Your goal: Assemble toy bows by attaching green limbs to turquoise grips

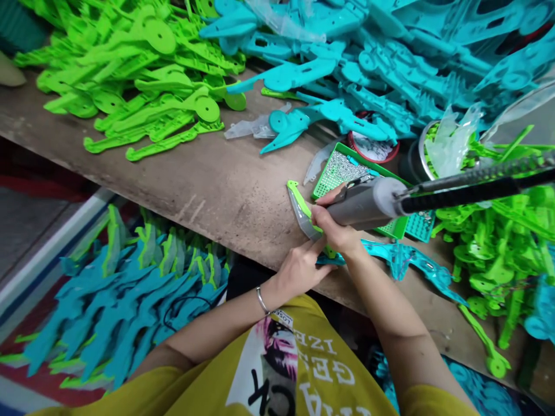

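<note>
My right hand (pixel 336 226) is wrapped round a grey electric screwdriver (pixel 368 202) whose black cable runs off to the right. Its tip points down at a green and clear plastic toy part (pixel 300 209) lying on the wooden bench (pixel 217 185). My left hand (pixel 299 268), with a bracelet on the wrist, presses its fingers on that part near the bench edge. A teal toy half (pixel 407 263) lies just right of my hands.
A green tray of small screws (pixel 342 170) sits behind my hands. Piles of green parts (pixel 139 75) and teal parts (pixel 368 63) cover the back of the bench. More green parts (pixel 498 248) lie at right. Assembled teal and green toys (pixel 130 294) fill a bin below left.
</note>
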Demonstrator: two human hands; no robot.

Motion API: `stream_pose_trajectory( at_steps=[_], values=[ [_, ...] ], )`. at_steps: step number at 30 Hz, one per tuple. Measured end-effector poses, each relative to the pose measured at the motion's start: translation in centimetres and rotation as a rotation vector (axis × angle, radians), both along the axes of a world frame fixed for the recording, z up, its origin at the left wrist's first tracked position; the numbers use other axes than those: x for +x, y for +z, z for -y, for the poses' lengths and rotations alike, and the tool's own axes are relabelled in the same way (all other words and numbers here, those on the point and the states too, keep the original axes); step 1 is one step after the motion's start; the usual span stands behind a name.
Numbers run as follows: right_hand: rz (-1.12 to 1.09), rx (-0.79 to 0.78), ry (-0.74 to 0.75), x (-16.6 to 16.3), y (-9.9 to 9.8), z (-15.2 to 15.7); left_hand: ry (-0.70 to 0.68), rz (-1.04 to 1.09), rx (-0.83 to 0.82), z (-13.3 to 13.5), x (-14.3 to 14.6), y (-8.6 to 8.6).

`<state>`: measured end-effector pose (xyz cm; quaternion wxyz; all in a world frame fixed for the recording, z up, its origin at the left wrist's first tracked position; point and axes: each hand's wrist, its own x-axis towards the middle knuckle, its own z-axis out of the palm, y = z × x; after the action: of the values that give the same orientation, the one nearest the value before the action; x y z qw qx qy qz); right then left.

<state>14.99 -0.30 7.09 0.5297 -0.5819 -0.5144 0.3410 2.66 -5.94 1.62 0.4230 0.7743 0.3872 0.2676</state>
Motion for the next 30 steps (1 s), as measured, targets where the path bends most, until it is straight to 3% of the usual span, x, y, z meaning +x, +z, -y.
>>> stream_pose_trajectory(
  at_steps=[6,8,10,12,21,30],
  values=[
    [-0.062,0.078,0.226,1.6,1.3,-1.0,-0.004,0.019,-0.014,0.0,0.1,0.2],
    [-0.104,0.226,0.106,2.5,1.6,-1.8,-0.008,0.04,-0.004,0.1,0.0,0.1],
    [-0.12,0.371,-0.119,3.4,1.5,-2.8,-0.018,0.064,0.015,0.2,0.0,-0.1],
    [-0.116,0.427,-0.279,4.2,1.1,-4.0,-0.018,0.08,0.029,0.2,-0.1,-0.2],
    [-0.076,0.332,-0.284,4.5,-2.3,-6.1,-0.028,0.07,0.055,0.0,-0.1,-0.2],
    [-0.091,0.275,-0.292,4.3,-2.7,-6.6,-0.029,0.064,0.047,0.1,-0.1,-0.4]
  ],
)
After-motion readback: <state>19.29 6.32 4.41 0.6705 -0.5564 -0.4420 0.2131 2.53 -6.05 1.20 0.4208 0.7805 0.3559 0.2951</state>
